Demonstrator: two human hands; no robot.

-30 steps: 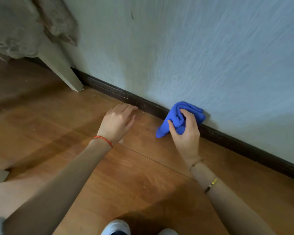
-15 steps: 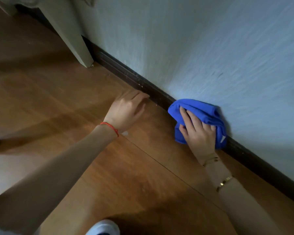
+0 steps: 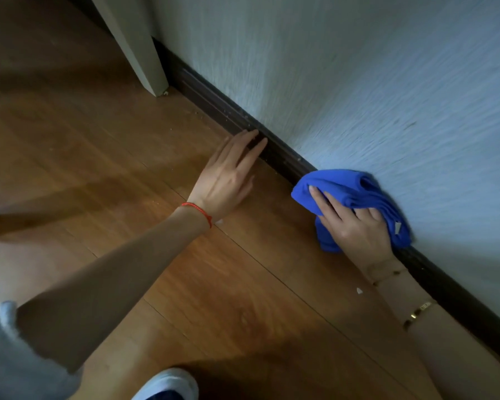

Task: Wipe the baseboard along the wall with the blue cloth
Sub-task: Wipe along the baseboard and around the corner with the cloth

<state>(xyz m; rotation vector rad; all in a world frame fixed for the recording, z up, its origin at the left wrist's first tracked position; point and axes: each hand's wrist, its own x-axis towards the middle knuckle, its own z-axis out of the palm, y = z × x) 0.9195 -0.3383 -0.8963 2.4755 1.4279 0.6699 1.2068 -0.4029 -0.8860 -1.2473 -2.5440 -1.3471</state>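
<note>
A dark brown baseboard (image 3: pixel 214 99) runs diagonally along the foot of the pale textured wall (image 3: pixel 358 82). My right hand (image 3: pixel 352 223) presses a bunched blue cloth (image 3: pixel 350 189) against the baseboard, fingers spread over the fabric; the cloth hides that stretch of board. My left hand (image 3: pixel 228 174) lies flat on the wooden floor (image 3: pixel 113 140) to the left of the cloth, fingers straight, with the fingertips at the foot of the baseboard. It holds nothing.
A pale furniture leg (image 3: pixel 139 44) stands on the floor by the wall at the upper left. Small crumbs and a white fleck (image 3: pixel 358 290) lie on the floor. My white shoe (image 3: pixel 168 385) shows at the bottom edge.
My right hand went from gripping the cloth to spreading over it against the baseboard. My left hand's fingers straightened and reached the board. The view shifted, so the furniture leg sits higher.
</note>
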